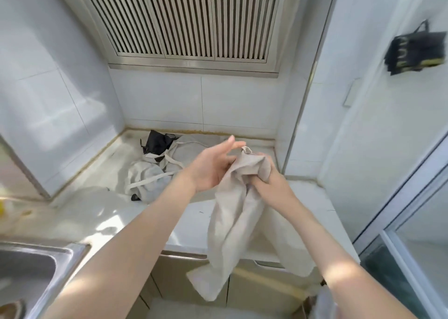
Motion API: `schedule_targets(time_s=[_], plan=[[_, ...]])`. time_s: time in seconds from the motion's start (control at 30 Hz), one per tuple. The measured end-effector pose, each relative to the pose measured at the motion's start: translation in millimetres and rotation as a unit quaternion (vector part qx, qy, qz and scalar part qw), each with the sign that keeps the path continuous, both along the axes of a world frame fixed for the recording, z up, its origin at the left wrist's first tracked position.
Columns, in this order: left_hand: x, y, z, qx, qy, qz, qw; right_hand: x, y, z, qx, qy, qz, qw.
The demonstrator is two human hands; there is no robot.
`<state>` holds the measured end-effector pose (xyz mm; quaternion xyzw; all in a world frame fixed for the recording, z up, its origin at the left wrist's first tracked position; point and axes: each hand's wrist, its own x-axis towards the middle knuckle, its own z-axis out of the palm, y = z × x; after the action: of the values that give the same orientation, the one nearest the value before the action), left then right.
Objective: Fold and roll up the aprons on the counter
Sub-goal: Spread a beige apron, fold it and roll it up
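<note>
— Head view's enough: is that beige apron (232, 221) heavy?
— Hardly. It looks soft and limp, dangling past the counter (303, 209) edge from the right hand (269, 180), which fists its bunched top. The left hand (213, 166) is spread loose, holding nothing.
— Where to grab?
— The top corners, I'd say. The other aprons (150, 173) lie heaped behind.
</note>
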<state>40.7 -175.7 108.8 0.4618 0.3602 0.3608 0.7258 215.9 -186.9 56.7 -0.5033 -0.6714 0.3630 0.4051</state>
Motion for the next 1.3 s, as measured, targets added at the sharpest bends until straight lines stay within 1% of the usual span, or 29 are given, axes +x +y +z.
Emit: schedule_targets(time_s=[0.07,0.13,0.2,0.23,0.3,0.37,0.43,0.5,0.57,0.6,0.63,0.7,0.73,0.77,0.8,0.83,0.9,0.93,1.03,1.1,1.23,1.3], plan=[[-1,-12,-5,0.052,0.027,-0.009,0.998,-2,2,0,-0.038,0.052,-0.055,0.996],[-4,-22,-11,0.066,0.073,0.007,0.995,-10,0,2,-0.08,0.09,-0.088,0.989],[-14,-29,-19,0.074,0.163,0.035,0.983,-18,-5,2,-0.124,0.097,-0.104,0.982],[-20,-29,-23,0.088,0.225,0.05,0.969,-23,-8,2,-0.153,0.093,-0.099,0.979],[-38,-33,-36,0.106,0.314,0.095,0.939,-37,-18,-3,-0.231,0.085,-0.059,0.967],[-57,-37,-45,0.111,0.359,0.158,0.913,-55,-31,-6,-0.292,0.062,0.011,0.954],[-77,-44,-48,0.125,0.406,0.188,0.886,-78,-38,-13,-0.306,0.04,0.078,0.948],[-93,-50,-51,0.129,0.463,0.19,0.856,-99,-42,-20,-0.306,0.035,0.104,0.946],[-109,-59,-57,0.11,0.516,0.215,0.822,-122,-47,-29,-0.312,0.056,0.107,0.942],[-114,-63,-58,0.107,0.529,0.246,0.805,-131,-48,-33,-0.32,0.072,0.103,0.939],[-122,-68,-61,0.115,0.548,0.288,0.777,-142,-50,-37,-0.33,0.094,0.101,0.934],[-137,-76,-64,0.16,0.624,0.349,0.681,-164,-55,-40,-0.345,0.153,0.102,0.92],[-143,-80,-65,0.176,0.645,0.363,0.649,-173,-56,-40,-0.351,0.182,0.105,0.913],[-152,-82,-67,0.186,0.641,0.371,0.646,-183,-57,-39,-0.353,0.206,0.113,0.906],[-158,-84,-68,0.191,0.618,0.367,0.669,-191,-58,-37,-0.353,0.224,0.121,0.9],[-163,-86,-69,0.191,0.584,0.362,0.701,-198,-59,-35,-0.35,0.24,0.129,0.896],[-172,-88,-70,0.195,0.526,0.345,0.753,-206,-60,-32,-0.341,0.254,0.142,0.894],[-176,-90,-70,0.205,0.515,0.322,0.767,-208,-60,-31,-0.336,0.254,0.147,0.895],[-180,-94,-69,0.215,0.518,0.202,0.803,-205,-59,-33,-0.333,0.259,0.149,0.895],[-176,-94,-70,0.211,0.503,0.177,0.819,-196,-57,-35,-0.34,0.262,0.161,0.889],[-159,-84,-75,0.24,0.472,0.19,0.827,-168,-54,-38,-0.355,0.256,0.146,0.887],[-145,-80,-76,0.257,0.452,0.185,0.834,-151,-51,-40,-0.357,0.239,0.136,0.893]])
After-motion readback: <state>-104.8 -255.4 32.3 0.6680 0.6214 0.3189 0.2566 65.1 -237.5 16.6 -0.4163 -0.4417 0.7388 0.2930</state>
